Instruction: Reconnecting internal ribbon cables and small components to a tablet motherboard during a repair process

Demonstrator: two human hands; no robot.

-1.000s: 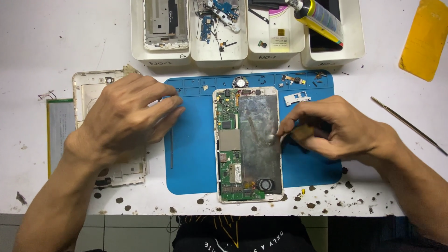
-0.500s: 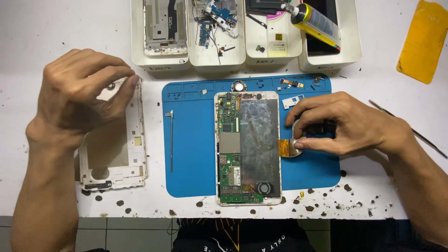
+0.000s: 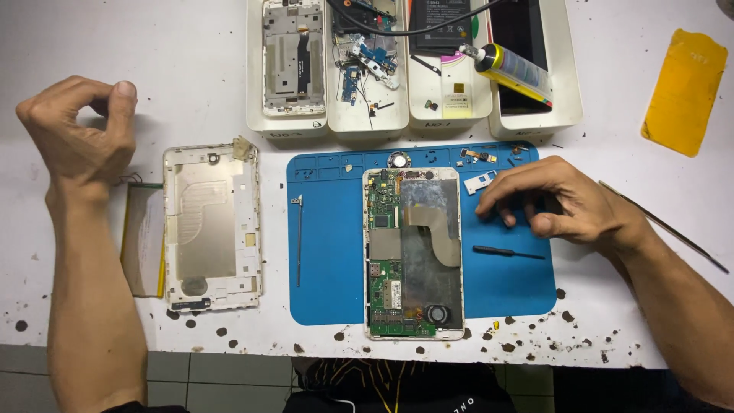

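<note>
A person works over an opened phone (image 3: pixel 414 252) lying face down at the centre of the frame on a blue repair mat (image 3: pixel 329 252), its long axis running top to bottom, green circuit boards along its left edge and a gold-coloured flex ribbon across the middle. The right hand (image 3: pixel 562 203), at centre right, rests fingertips-down on the mat just right of the phone's upper half, fingers curled and grasping nothing that can be seen. A thin black screwdriver (image 3: pixel 508 252) lies just below that hand, left to right, its tip toward the phone; this hand is by far the nearer to both. The left hand (image 3: pixel 76 130), at upper left, is raised off the white table (image 3: pixel 153 69), well apart from the mat, loosely clenched with thumb pressed to forefinger; whether it pinches some small part cannot be told. Between the two hands lies the removed back frame (image 3: pixel 212 227), upright in the picture, beside a slim metal tool (image 3: pixel 298 241). White parts trays (image 3: pixel 367 126) line the top edge, a yellow-banded tube (image 3: pixel 511 71) resting across them.
</note>
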